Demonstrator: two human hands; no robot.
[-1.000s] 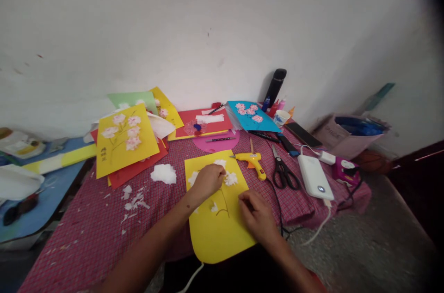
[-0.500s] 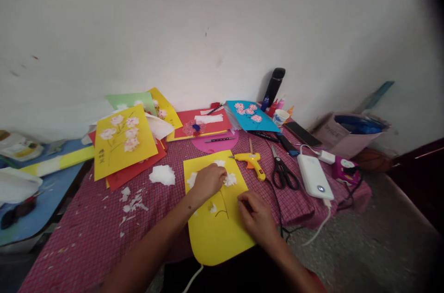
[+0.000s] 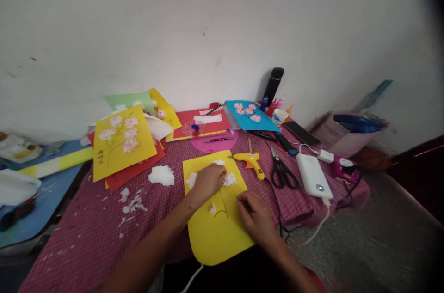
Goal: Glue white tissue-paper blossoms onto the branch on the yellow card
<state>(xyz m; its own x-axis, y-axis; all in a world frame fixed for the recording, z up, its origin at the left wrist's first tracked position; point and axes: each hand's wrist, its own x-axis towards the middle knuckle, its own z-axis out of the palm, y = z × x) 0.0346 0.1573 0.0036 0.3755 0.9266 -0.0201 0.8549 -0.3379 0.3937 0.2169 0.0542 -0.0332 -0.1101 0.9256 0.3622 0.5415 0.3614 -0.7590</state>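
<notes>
A yellow sheet of paper (image 3: 222, 242) lies in front of me, with a drawn brown stem and several white tissue-paper flowers on it. My left hand (image 3: 209, 183) reaches over its upper half, fingers pinched at the edge of the right-hand white paper flower (image 3: 229, 179). That hand partly covers the flower at the left (image 3: 191, 180) and the one at the top (image 3: 218, 162). A small white piece (image 3: 212, 208) sits lower, beside the stem. Against the sheet's right edge rests my right hand (image 3: 255, 214), its fingers curled in and nothing showing in them.
A yellow glue gun (image 3: 250, 160) and black scissors (image 3: 283, 173) lie to the right, near a white power bank (image 3: 314, 175). White tissue (image 3: 161, 175) and scraps lie left, below a finished yellow flower picture (image 3: 121, 156). A blue picture (image 3: 248, 122) and paint bottles stand behind.
The view has shifted very slightly. Both hands keep the same places, the left one at the white paper flower and the right one at the sheet's edge.
</notes>
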